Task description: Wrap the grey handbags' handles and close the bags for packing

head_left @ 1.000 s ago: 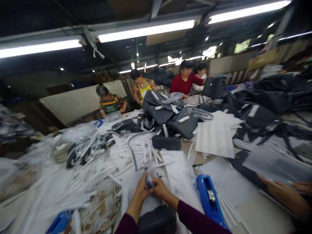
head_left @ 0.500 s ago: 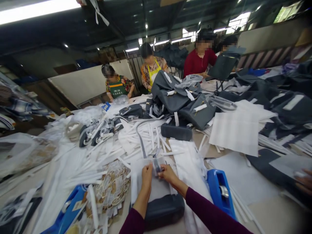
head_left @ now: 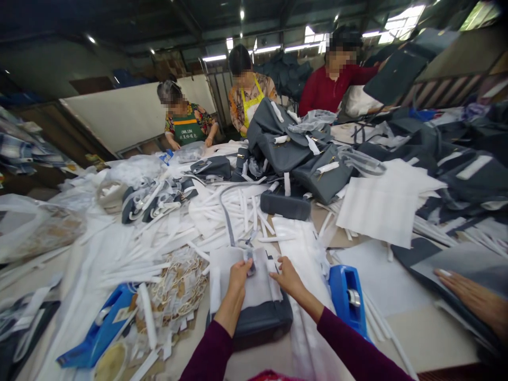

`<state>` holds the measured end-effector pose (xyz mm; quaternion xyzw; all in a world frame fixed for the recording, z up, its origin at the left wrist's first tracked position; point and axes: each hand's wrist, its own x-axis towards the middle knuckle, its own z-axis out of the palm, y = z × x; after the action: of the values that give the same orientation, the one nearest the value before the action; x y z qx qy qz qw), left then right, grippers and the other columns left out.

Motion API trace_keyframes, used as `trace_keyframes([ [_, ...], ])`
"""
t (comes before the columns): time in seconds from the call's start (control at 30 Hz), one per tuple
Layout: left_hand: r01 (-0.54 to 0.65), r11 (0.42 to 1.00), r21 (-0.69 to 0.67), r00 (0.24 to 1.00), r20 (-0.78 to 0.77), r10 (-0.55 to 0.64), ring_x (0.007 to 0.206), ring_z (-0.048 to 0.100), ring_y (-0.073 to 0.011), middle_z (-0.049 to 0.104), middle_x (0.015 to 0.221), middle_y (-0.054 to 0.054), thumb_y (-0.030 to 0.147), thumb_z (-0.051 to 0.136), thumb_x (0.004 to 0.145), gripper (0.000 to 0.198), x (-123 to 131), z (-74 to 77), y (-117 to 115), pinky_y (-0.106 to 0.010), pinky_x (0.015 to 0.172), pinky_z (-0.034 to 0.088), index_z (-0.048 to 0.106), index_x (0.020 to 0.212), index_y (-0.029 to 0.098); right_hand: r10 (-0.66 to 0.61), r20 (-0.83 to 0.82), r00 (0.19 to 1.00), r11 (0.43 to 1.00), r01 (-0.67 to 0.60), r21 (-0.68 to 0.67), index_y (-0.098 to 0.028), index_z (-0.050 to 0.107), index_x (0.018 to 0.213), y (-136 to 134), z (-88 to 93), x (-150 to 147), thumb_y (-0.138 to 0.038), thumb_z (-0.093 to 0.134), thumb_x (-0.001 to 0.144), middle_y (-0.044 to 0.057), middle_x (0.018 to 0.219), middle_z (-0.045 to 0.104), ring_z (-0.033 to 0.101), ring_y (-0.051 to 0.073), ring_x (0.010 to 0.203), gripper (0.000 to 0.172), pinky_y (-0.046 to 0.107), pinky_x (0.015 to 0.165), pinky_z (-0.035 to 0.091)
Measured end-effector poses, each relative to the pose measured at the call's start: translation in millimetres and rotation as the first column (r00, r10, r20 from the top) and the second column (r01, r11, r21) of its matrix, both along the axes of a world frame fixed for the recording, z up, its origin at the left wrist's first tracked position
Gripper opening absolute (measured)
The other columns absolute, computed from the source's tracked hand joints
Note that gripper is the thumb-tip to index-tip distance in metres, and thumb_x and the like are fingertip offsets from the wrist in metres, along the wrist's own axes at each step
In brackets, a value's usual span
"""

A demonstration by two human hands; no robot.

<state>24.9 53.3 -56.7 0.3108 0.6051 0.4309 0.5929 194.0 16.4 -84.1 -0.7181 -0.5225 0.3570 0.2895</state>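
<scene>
My left hand [head_left: 238,275] pinches a small dark fitting [head_left: 250,266] at the end of a grey strap [head_left: 227,218], pressing it onto a grey-white sheet [head_left: 257,283]. That sheet lies over a dark grey bag [head_left: 262,323] right in front of me. My right hand [head_left: 288,277] rests on the sheet's right edge, fingers bent and spread, holding nothing. Both sleeves are dark purple.
A blue tape dispenser [head_left: 347,296] stands right of my hand, another blue tape dispenser [head_left: 99,330] at lower left beside a heap of paper tags [head_left: 178,288]. White strips [head_left: 166,233] and grey bags [head_left: 301,159] cover the table. A co-worker's hand [head_left: 472,299] lies at right; several people work at the far side.
The view has tipped down toward the table. My hands came down from holding the small fitting in the air to the sheet on the bag; my right hand let go and moved right.
</scene>
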Motion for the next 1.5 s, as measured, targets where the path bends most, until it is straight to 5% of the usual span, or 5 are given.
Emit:
trace_keyframes([
  [0.27, 0.000, 0.995, -0.098, 0.997, -0.078, -0.008, 0.030, 0.026, -0.0037, 0.035, 0.034, 0.010, 0.038, 0.081, 0.056, 0.035, -0.9, -13.6, -5.2, -0.020, 0.036, 0.015, 0.054, 0.055, 0.015, -0.003, -0.097, 0.995, 0.966, -0.022, -0.258, -0.017, 0.050, 0.099, -13.4, 0.2, -16.2, -0.019, 0.064, 0.062, 0.001, 0.078, 0.058, 0.059, 0.018, 0.072, 0.040, 0.026, 0.065, 0.040],
  [0.43, 0.001, 0.981, -0.192, 1.000, 0.003, 0.000, 0.041, 0.057, -0.0129, 0.060, 0.060, 0.001, 0.033, 0.075, 0.067, 0.027, 0.1, -13.4, -11.2, -0.022, 0.042, 0.042, 0.057, 0.076, 0.016, 0.122, -0.178, 0.976, 0.977, -0.150, -0.151, -0.019, 0.041, 0.056, -29.9, 7.6, -12.7, -0.019, 0.062, 0.061, -0.004, 0.057, 0.047, 0.052, 0.013, 0.060, 0.021, 0.023, 0.056, 0.035],
  [0.77, -0.078, 0.990, -0.116, 0.985, 0.147, 0.095, 0.053, 0.058, -0.0113, 0.060, 0.067, 0.002, 0.040, 0.071, 0.068, 0.034, 21.0, -30.4, -47.8, -0.024, 0.054, 0.048, 0.051, 0.085, 0.019, 0.084, -0.574, 0.815, 0.975, -0.187, -0.123, -0.021, 0.046, 0.074, -58.9, -1.9, -25.3, -0.041, 0.048, 0.070, -0.005, 0.045, 0.053, 0.056, 0.014, 0.042, 0.021, 0.021, 0.041, 0.036],
  [1.23, 0.074, 0.993, -0.093, 0.958, 0.282, -0.046, 0.052, 0.051, -0.0114, 0.056, 0.056, 0.001, 0.009, 0.063, 0.048, 0.020, 13.8, -25.7, -73.8, -0.023, 0.051, 0.040, 0.057, 0.067, 0.014, 0.080, -0.544, 0.835, 0.979, -0.168, -0.115, -0.019, 0.054, 0.078, -59.5, -11.1, -37.3, -0.030, 0.047, 0.071, -0.004, 0.053, 0.057, 0.061, 0.015, 0.049, 0.015, 0.025, 0.048, 0.045],
  [1.5, 0.084, 0.995, -0.062, 0.971, 0.231, -0.067, 0.067, 0.060, -0.0167, 0.065, 0.073, -0.005, 0.028, 0.080, 0.051, 0.040, 17.4, -22.5, -78.1, -0.029, 0.064, 0.048, 0.060, 0.082, 0.013, 0.028, -0.511, 0.859, 0.985, -0.112, -0.134, -0.021, 0.044, 0.076, -58.0, -12.4, -40.9, -0.036, 0.048, 0.078, -0.004, 0.049, 0.055, 0.059, 0.015, 0.044, 0.015, 0.025, 0.045, 0.044],
])
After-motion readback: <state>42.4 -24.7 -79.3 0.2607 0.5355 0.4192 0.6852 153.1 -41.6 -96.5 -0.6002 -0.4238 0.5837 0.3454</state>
